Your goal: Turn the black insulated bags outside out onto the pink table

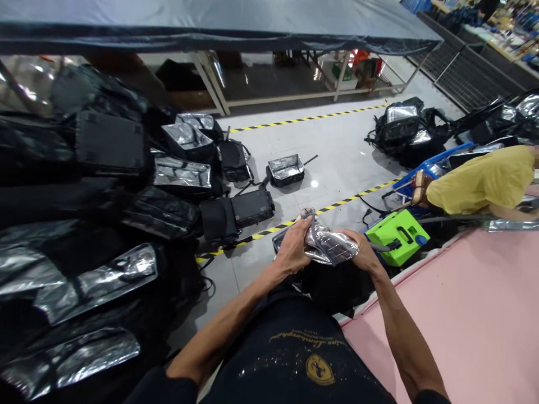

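"Lamborghini" reads on the dark shirt (269,370), near a gold badge (320,369). In front of it, the left hand (295,247) and right hand (359,248) grip crinkled, shiny silver foil (342,244) with dark trim.

Bags (112,140) left, table (471,308) right, perhaps boxes (347,83) under far bench (231,19)

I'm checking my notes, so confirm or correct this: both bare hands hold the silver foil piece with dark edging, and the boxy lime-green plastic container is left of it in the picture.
Not left: the head view shows the boxy lime-green plastic container to the right of the silver foil piece with dark edging. The left hand and right hand do hold it.
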{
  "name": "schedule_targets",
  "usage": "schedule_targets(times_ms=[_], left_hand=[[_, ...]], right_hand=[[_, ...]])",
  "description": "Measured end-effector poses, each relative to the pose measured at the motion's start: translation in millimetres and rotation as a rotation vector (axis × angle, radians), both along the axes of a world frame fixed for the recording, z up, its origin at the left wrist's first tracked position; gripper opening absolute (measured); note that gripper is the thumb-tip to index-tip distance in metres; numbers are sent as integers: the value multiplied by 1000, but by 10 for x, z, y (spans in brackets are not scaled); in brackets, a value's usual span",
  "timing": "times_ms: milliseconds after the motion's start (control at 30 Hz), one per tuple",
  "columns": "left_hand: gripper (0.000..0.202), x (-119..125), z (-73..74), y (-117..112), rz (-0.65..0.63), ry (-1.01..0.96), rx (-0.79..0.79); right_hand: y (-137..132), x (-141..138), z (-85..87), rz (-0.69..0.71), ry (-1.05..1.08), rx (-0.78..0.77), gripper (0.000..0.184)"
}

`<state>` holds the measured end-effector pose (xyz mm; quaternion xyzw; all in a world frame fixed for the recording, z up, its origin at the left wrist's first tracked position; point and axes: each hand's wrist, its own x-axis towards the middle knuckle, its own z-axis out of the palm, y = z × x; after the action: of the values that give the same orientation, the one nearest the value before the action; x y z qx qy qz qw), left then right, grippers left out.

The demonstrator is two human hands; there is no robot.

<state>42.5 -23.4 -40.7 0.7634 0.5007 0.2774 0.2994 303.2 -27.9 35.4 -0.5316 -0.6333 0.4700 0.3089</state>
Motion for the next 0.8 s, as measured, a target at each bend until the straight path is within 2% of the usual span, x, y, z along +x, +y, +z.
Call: schedule_targets(times_ms=[167, 300, 367, 433, 533, 600, 700, 800], left_hand=[[100, -188, 127, 180, 38, 51, -149], [73, -401, 237, 465, 18, 59, -257], [50, -469, 262, 693, -61, 34, -325], [35, -508, 247, 931, -114, -19, -399], [38, -511, 144, 1245, -125, -158, -507], [46, -479, 29, 1401, -141, -272, -605], [51, -404, -171, 1552, -157, -446, -754], [45, -331, -340, 1659, -142, -507, -837]], right_hand=[[213, -107, 73, 144, 44, -145, 29], [377, -196, 42, 178, 30, -136, 31], [444, -238, -52, 100, 6, -74, 37], [508, -292, -194, -95, -45, 45, 37], [651, -374, -441, -333, -138, 235, 22], [802, -401, -604, -339, -173, 284, 20], [1096, -381, -866, -311, -198, 233, 29], [1386, -351, -1174, -322, -273, 58, 35]])
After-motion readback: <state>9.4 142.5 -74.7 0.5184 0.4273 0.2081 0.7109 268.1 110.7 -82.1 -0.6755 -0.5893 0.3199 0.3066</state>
